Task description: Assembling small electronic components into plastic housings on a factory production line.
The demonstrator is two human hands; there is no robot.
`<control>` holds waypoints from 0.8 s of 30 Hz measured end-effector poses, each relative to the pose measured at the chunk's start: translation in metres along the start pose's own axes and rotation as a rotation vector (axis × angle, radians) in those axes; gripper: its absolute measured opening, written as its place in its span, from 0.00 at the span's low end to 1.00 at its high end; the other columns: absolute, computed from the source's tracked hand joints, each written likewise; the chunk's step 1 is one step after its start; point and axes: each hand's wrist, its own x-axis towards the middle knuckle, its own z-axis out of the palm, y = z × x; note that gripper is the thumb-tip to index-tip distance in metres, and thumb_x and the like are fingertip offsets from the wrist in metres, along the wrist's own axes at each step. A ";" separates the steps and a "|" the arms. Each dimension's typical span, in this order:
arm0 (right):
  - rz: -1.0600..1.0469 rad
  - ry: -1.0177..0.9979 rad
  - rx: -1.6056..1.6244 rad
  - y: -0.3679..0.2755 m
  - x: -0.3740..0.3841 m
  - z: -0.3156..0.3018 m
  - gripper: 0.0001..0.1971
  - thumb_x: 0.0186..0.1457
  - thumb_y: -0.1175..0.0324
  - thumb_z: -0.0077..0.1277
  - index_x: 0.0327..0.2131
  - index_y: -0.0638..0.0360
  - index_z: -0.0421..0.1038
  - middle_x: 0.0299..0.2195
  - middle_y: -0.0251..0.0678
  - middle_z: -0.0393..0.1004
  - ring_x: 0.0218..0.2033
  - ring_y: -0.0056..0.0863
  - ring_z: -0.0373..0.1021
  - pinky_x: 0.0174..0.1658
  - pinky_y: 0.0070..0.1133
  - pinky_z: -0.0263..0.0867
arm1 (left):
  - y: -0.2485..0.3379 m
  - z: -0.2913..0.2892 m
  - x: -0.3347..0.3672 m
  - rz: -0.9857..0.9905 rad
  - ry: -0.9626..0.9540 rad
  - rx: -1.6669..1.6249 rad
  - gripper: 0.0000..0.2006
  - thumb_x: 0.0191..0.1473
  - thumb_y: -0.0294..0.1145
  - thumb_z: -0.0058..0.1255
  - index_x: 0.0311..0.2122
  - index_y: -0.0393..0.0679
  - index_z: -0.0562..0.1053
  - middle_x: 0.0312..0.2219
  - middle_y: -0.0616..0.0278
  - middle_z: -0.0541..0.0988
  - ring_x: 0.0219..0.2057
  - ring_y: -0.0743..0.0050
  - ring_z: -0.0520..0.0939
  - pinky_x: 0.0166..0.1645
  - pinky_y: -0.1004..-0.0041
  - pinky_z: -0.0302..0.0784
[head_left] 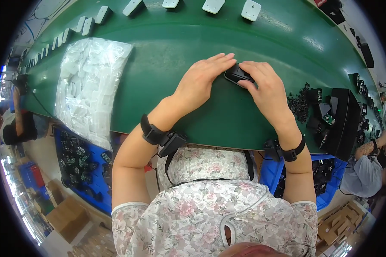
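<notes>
A small black plastic case (236,74) rests on the green table in front of me, between my hands. My right hand (266,88) is closed on its right end, thumb on the near side and fingers over the far side. My left hand (200,81) has its fingers stretched out, their tips against the case's far left edge. The left thumb is hidden, so any grip from below does not show. To the right of my right hand lies a heap of small black parts (299,103), with black housings and a green circuit board (329,118) beside it.
A clear bag of white plastic pieces (90,85) lies left on the green table (167,51). White blocks (251,10) line its far side. A black box (345,122) stands right. Blue bins (96,198) of black parts sit below the edge. Other people (364,175) are at both sides.
</notes>
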 end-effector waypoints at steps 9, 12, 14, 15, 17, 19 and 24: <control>-0.017 0.035 -0.099 -0.005 -0.006 0.011 0.18 0.42 0.74 0.57 0.41 0.61 0.71 0.41 0.37 0.73 0.40 0.36 0.69 0.42 0.27 0.67 | 0.000 -0.004 -0.001 0.065 -0.155 0.237 0.30 0.41 0.12 0.41 0.53 0.45 0.67 0.54 0.62 0.69 0.56 0.63 0.67 0.57 0.63 0.62; -0.068 0.081 -0.179 -0.003 -0.011 0.010 0.20 0.41 0.75 0.57 0.42 0.63 0.71 0.42 0.39 0.73 0.39 0.36 0.69 0.40 0.26 0.69 | 0.007 -0.002 0.002 0.137 -0.167 0.306 0.29 0.41 0.13 0.43 0.53 0.42 0.66 0.54 0.60 0.68 0.56 0.63 0.68 0.57 0.63 0.63; -0.133 0.088 -0.304 -0.002 -0.014 0.012 0.21 0.39 0.76 0.57 0.42 0.64 0.71 0.43 0.41 0.72 0.39 0.36 0.70 0.39 0.26 0.70 | 0.010 -0.001 0.004 0.168 -0.189 0.395 0.27 0.42 0.18 0.49 0.53 0.38 0.65 0.54 0.56 0.68 0.54 0.61 0.69 0.55 0.63 0.65; -0.132 0.097 -0.289 -0.004 -0.013 0.015 0.21 0.39 0.77 0.57 0.41 0.66 0.71 0.42 0.42 0.72 0.39 0.36 0.70 0.39 0.26 0.70 | 0.013 -0.004 0.002 0.198 -0.193 0.383 0.27 0.42 0.18 0.49 0.53 0.38 0.65 0.54 0.56 0.68 0.54 0.61 0.69 0.55 0.63 0.65; -0.064 0.043 -0.140 -0.007 -0.006 0.009 0.18 0.41 0.74 0.57 0.40 0.63 0.72 0.41 0.39 0.73 0.38 0.34 0.70 0.38 0.25 0.70 | 0.015 -0.005 0.000 0.156 -0.194 0.426 0.29 0.41 0.23 0.55 0.52 0.36 0.65 0.51 0.53 0.70 0.51 0.58 0.71 0.53 0.64 0.68; -0.022 0.011 -0.093 0.001 0.002 0.002 0.17 0.42 0.72 0.57 0.40 0.63 0.72 0.40 0.39 0.74 0.38 0.34 0.70 0.38 0.26 0.70 | 0.012 0.003 0.003 0.180 -0.149 0.436 0.29 0.40 0.25 0.57 0.51 0.36 0.65 0.49 0.53 0.71 0.49 0.58 0.73 0.51 0.64 0.69; 0.312 -0.299 0.389 0.045 0.031 -0.013 0.15 0.51 0.61 0.52 0.41 0.60 0.73 0.38 0.42 0.74 0.39 0.37 0.70 0.42 0.30 0.66 | 0.008 0.017 0.038 0.076 -0.154 0.467 0.24 0.40 0.26 0.58 0.45 0.36 0.67 0.40 0.54 0.73 0.41 0.54 0.74 0.41 0.67 0.73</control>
